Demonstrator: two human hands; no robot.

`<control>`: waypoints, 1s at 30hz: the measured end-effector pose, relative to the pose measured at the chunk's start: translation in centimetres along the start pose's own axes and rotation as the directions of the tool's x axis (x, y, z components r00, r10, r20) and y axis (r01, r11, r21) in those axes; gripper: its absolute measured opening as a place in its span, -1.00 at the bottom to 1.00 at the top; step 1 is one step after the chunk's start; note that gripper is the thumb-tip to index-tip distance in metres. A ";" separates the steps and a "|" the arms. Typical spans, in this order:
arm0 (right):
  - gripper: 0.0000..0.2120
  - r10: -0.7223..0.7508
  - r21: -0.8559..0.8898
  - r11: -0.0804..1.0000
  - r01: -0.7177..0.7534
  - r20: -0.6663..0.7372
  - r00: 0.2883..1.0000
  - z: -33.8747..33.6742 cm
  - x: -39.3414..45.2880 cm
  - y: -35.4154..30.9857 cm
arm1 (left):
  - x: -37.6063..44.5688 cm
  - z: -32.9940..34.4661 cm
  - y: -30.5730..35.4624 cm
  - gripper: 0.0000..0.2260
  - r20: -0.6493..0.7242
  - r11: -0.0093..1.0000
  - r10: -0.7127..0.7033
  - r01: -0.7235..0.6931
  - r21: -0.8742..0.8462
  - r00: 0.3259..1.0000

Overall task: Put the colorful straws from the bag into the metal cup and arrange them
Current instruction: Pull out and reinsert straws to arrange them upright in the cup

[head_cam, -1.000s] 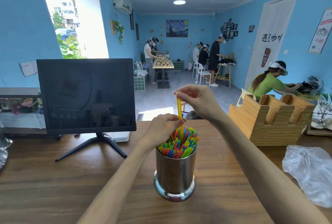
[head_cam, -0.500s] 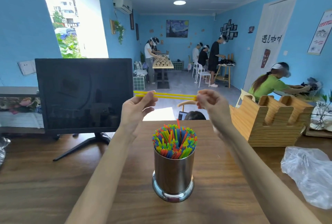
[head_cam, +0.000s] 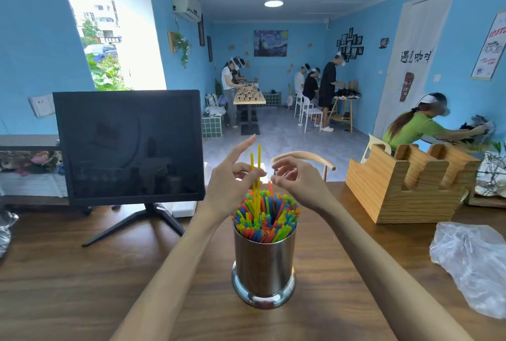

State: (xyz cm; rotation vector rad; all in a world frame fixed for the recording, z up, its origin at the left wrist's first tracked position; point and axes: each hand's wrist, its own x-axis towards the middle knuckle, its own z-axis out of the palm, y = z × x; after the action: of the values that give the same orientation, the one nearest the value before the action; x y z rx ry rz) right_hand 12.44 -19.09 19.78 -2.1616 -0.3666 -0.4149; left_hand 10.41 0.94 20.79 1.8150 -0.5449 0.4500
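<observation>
A shiny metal cup (head_cam: 264, 261) stands on the wooden table (head_cam: 82, 280), packed with colorful straws (head_cam: 265, 217). Two yellow straws (head_cam: 256, 165) stand upright with their lower ends in the cup and rise well above the others. My left hand (head_cam: 232, 176) pinches them between thumb and middle finger, with the index finger stretched up. My right hand (head_cam: 295, 179) hovers just right of the yellow straws, fingers loosely curled, holding nothing. A crumpled clear plastic bag (head_cam: 473, 264) lies at the table's right edge.
A dark monitor (head_cam: 128, 146) on a stand sits at the left rear of the table. A wooden holder (head_cam: 405, 187) stands at the right rear. A chair back (head_cam: 304, 158) shows behind the table. Several people work at tables farther back.
The two yellow straws, held level between both hands half a second ago, now stand upright in the cup. My right hand has let go of them; my left still pinches them.
</observation>
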 end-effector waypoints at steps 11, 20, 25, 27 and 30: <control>-0.92 0.009 0.037 0.999 -0.008 -0.006 1.000 -0.2 1.2 -0.2 | -1.6 1.4 -3.1 -0.93 0.075 0.934 -0.053 0.023 0.356 0.996; -0.89 -0.121 0.392 0.865 0.313 -0.442 0.889 -4.1 0.7 -6.9 | -1.3 1.5 -2.0 -0.91 0.021 0.933 -0.106 0.093 0.347 0.994; -0.94 0.035 0.587 0.736 0.336 -0.529 0.848 -4.0 0.1 -7.1 | -0.2 0.3 -0.3 -0.94 -0.181 0.996 -0.092 0.095 0.004 0.979; -0.94 0.154 0.697 0.652 0.299 -0.508 0.848 -3.7 -0.1 -6.6 | 0.3 -0.3 0.6 -0.93 -0.261 0.988 -0.089 0.052 -0.144 0.961; -0.94 0.291 0.860 0.481 0.173 -0.343 0.893 -3.0 -0.6 -5.8 | 0.9 -1.2 1.7 -0.91 -0.390 0.927 -0.138 -0.020 -0.375 0.910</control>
State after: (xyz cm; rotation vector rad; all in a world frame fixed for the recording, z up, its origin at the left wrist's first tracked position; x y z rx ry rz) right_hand 9.08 -18.33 25.35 -0.9816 -0.1603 -0.5203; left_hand 10.18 1.47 22.97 1.3169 -0.2554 0.6227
